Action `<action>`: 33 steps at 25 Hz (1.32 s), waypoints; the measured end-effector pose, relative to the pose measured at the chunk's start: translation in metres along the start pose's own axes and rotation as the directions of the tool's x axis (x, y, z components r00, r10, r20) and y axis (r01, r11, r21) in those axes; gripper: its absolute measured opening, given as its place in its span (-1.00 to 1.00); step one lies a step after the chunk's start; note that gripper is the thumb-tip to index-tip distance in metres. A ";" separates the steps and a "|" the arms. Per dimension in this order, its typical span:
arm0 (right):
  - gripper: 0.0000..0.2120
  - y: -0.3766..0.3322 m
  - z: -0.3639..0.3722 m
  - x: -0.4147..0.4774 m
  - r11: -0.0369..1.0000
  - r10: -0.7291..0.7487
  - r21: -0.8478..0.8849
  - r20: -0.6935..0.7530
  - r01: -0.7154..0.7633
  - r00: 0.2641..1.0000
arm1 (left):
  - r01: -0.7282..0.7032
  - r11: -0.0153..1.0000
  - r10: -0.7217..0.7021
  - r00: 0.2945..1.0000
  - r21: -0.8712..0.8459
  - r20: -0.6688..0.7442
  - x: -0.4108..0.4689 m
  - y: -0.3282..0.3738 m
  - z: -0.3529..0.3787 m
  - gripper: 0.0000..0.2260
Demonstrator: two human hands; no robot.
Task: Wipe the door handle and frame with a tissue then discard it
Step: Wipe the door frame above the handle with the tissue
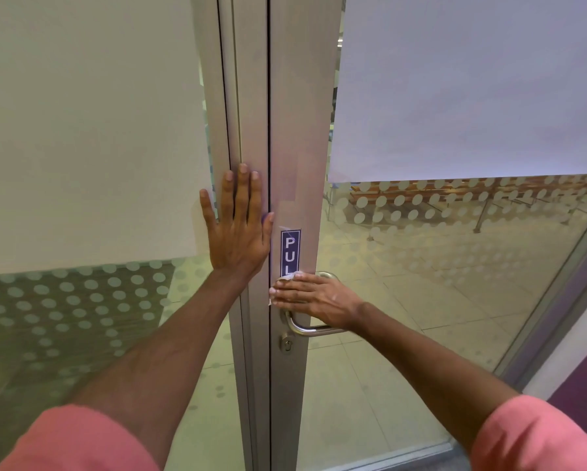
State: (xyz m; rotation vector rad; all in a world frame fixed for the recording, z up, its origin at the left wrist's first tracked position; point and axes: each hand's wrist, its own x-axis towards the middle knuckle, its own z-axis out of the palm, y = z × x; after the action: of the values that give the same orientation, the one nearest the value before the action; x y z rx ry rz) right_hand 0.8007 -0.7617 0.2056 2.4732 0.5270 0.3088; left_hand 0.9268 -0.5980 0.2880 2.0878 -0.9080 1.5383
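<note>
A silver metal door frame runs top to bottom through the middle of the head view. My left hand lies flat and open against the left frame post, fingers pointing up. My right hand presses a white tissue flat against the frame, just above the curved steel door handle. Only the tissue's edges show around my fingers. A blue "PULL" sticker sits right above my right hand, its lowest letter covered. A keyhole sits below the handle.
Glass panels with frosted film and dot patterns flank the frame on both sides. Through the right glass I see a tiled floor and benches. A purple wall edge stands at the far right.
</note>
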 end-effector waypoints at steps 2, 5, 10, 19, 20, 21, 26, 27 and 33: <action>-0.14 0.010 -0.007 0.002 1.000 0.022 -0.010 -0.053 -0.023 0.998 | 0.003 1.000 -0.003 1.000 -0.002 0.003 0.000 0.000 0.000 -0.43; -0.22 0.022 -0.023 0.009 0.993 0.117 -0.002 -0.147 -0.119 0.982 | 0.007 1.000 -0.007 1.000 0.010 0.007 0.001 -0.001 -0.001 -0.43; -0.40 0.024 -0.041 0.020 0.945 0.327 0.092 -0.340 -0.315 0.882 | 0.001 1.000 -0.001 1.000 0.021 0.000 0.001 -0.001 0.000 -0.44; -0.17 -0.005 -0.004 -0.004 0.995 0.089 0.059 -0.078 -0.084 0.993 | 0.004 1.000 -0.004 1.000 0.016 0.005 0.001 0.000 0.001 -0.43; -0.16 -0.005 -0.004 -0.005 0.996 0.075 0.051 -0.067 -0.072 0.995 | 0.005 1.000 -0.005 1.000 0.012 0.005 0.001 0.000 0.001 -0.44; -0.15 -0.004 -0.006 -0.003 0.996 0.076 0.043 -0.080 -0.072 0.994 | 0.008 1.000 -0.008 1.000 0.006 0.010 0.001 0.000 0.000 -0.44; -0.24 0.016 -0.024 0.009 0.982 0.186 0.022 -0.231 -0.186 0.955 | -0.002 1.000 0.003 0.999 -0.029 0.034 0.001 -0.001 -0.004 -0.46; -0.28 0.018 -0.030 0.013 0.971 0.239 0.045 -0.280 -0.236 0.930 | -0.006 0.999 0.007 0.999 -0.043 0.034 0.001 -0.002 -0.004 -0.46; -0.41 0.008 -0.046 0.040 0.872 0.490 0.248 -0.461 -0.423 0.740 | 0.012 1.000 -0.012 0.999 -0.014 0.034 0.000 -0.001 -0.003 -0.45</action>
State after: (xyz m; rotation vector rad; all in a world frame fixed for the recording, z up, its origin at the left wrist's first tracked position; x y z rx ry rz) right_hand 0.8237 -0.7272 0.2514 2.6120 0.1194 1.1967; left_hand 0.9254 -0.5956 0.2894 2.1122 -0.9141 1.4903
